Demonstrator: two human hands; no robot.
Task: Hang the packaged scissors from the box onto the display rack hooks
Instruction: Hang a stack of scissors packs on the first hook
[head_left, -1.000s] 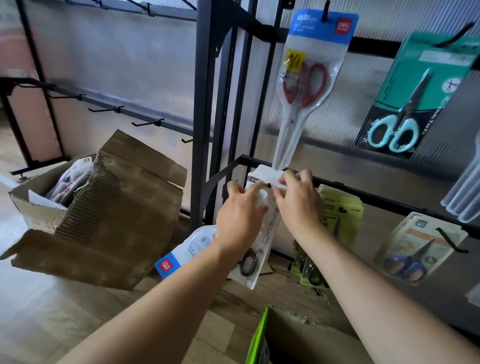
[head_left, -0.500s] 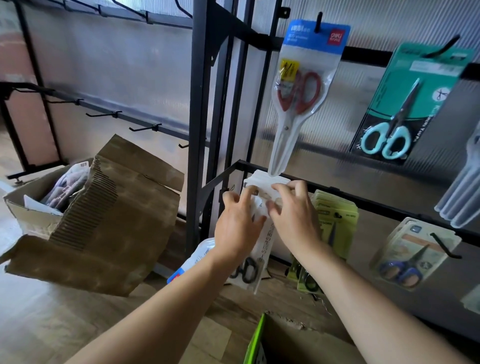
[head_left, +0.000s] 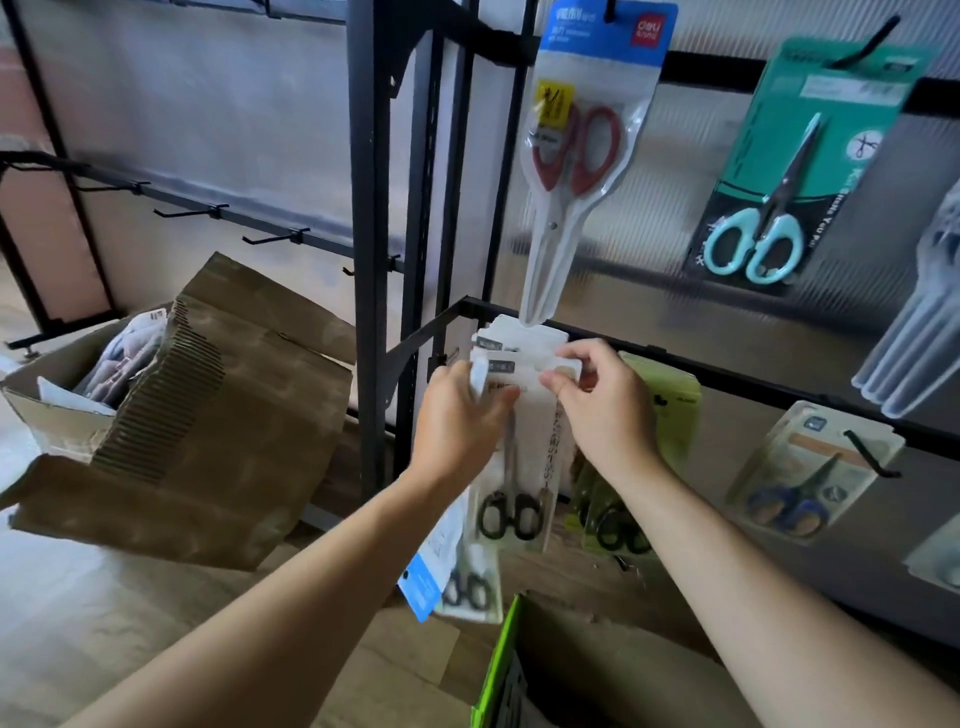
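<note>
White card shows between both hands: the pack of black-handled scissors (head_left: 524, 457) hangs upright, handles down, in front of the lower rail (head_left: 753, 382) of the black display rack (head_left: 370, 249). Its top edge is level with that rail. The left hand (head_left: 460, 421) reaches in from the near left on an outstretched forearm, fingers curled round the pack's left edge near the top. The right hand (head_left: 608, 415) comes from the near right, thumb and forefinger pinching the card's top right corner. The hands cover the card's hole, so I cannot tell whether a hook is through it. A blue-edged pack (head_left: 428, 577) dangles under the left wrist; what holds it is unclear. Green packs (head_left: 672, 415) hang just right of the right hand. Above, a red-handled pair (head_left: 582, 145) hangs from an upper hook. At far left an open cardboard box (head_left: 249, 415) sits on the floor.
</note>
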